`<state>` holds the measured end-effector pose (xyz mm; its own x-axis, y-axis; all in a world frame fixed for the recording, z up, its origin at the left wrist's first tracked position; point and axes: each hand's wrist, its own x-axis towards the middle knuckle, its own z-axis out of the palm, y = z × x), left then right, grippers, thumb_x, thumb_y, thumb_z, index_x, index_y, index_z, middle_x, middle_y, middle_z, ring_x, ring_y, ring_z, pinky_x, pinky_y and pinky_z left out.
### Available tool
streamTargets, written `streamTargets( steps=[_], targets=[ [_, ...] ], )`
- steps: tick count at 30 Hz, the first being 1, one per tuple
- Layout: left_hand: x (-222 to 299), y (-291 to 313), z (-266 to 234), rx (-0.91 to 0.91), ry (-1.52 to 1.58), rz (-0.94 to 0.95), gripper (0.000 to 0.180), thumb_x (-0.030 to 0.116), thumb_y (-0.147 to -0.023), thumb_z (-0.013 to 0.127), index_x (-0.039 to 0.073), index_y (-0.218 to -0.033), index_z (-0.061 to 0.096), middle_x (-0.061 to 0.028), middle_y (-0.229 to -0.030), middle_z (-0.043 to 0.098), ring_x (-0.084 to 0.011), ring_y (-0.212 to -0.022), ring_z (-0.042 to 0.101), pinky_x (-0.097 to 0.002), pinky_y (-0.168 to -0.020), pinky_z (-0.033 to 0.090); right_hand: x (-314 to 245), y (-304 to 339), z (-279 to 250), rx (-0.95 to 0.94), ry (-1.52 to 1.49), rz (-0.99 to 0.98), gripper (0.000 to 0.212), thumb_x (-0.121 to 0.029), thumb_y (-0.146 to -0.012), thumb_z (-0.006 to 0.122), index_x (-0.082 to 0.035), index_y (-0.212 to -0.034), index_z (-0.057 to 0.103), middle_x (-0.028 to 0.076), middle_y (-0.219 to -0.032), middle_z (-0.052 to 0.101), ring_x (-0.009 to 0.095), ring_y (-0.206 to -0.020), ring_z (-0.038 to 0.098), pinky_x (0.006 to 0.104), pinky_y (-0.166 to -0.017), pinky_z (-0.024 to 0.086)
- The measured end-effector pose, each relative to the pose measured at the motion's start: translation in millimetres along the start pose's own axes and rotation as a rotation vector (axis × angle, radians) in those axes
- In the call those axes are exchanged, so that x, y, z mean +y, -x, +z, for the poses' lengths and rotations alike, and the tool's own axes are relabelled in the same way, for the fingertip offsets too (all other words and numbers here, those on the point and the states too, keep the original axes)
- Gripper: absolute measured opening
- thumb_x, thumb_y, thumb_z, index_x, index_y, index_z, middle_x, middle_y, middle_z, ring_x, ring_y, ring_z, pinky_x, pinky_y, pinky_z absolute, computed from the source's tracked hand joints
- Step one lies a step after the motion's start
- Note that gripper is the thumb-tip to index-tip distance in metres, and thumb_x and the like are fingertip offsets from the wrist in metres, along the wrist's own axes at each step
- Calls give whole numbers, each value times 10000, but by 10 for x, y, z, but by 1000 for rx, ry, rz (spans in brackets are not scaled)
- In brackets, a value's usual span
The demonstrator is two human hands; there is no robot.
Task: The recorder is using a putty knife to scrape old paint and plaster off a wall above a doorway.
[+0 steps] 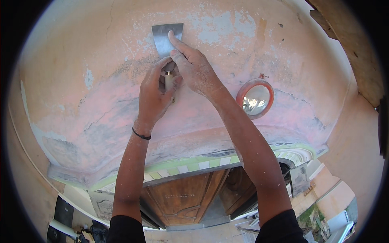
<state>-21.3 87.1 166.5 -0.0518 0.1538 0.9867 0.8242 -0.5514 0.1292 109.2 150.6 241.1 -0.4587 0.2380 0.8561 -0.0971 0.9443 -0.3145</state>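
Observation:
A putty knife (163,42) with a wide steel blade and a pale handle is held up against the peeling wall (117,77), blade upward. My left hand (150,95) is closed around its handle near the metal collar; a black cord bracelet (141,134) circles that wrist. From the right, my right hand (198,73) grips the lower blade, its index finger stretched along the metal and its thumb beside it. Its other fingers are curled and partly hidden. Pale dust covers both hands. Around the blade the wall shows grey-white bare patches and flaking peach and pink paint.
A round red-framed mirror (255,98) hangs right of my forearm. Below is a ledge with a green and white arch trim (190,167), above a carved wooden door (184,194). A wooden beam (356,44) crosses the upper right. Boards and debris (318,220) lie at lower right.

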Motion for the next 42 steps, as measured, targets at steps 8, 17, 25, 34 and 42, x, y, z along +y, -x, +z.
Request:
streamTargets(
  steps=[8,17,25,34,42],
  targets=[
    [-87,608,-1030,58,-482,-167,570,28,-977,590,183,-1518,501,-150,-950,588,-299,-797,608,-417,-723,525,261,1722,-154,-167,582,-11,480,-315,-971,654,-123,-1410,619,126,-1324,557,335,-1212,513,488,-1041,411],
    [-319,976,-2157,-3,-759,-224,653,-4,-963,586,255,-1552,476,-158,-935,640,-311,-764,604,-407,-733,535,334,2100,-179,-149,873,42,538,-430,-881,736,-136,-1327,671,92,-1303,594,311,-1229,515,491,-1054,395],
    [-135,983,-2048,-158,-765,-253,640,25,-996,538,257,-1580,418,-287,-844,565,-384,-698,590,-340,-735,513,393,2243,-289,-184,893,-36,649,-580,-796,780,-135,-1264,707,79,-1212,609,282,-1135,552,466,-987,435],
    [-32,162,-1764,-111,-898,-259,583,149,-1051,533,311,-1590,382,-241,-732,600,-417,-651,604,-463,-662,502,352,2357,-266,-243,873,-66,853,-679,-684,813,-160,-1345,660,68,-1344,605,262,-1276,539,515,-1083,403],
    [120,90,-1847,-171,-1011,-322,525,237,-1081,519,312,-1583,384,-230,-762,642,-443,-679,626,-493,-648,500,484,2489,-185,-195,869,-58,841,-648,-692,830,-183,-1367,643,39,-1418,593,253,-1341,529,520,-1126,380]
  ],
)
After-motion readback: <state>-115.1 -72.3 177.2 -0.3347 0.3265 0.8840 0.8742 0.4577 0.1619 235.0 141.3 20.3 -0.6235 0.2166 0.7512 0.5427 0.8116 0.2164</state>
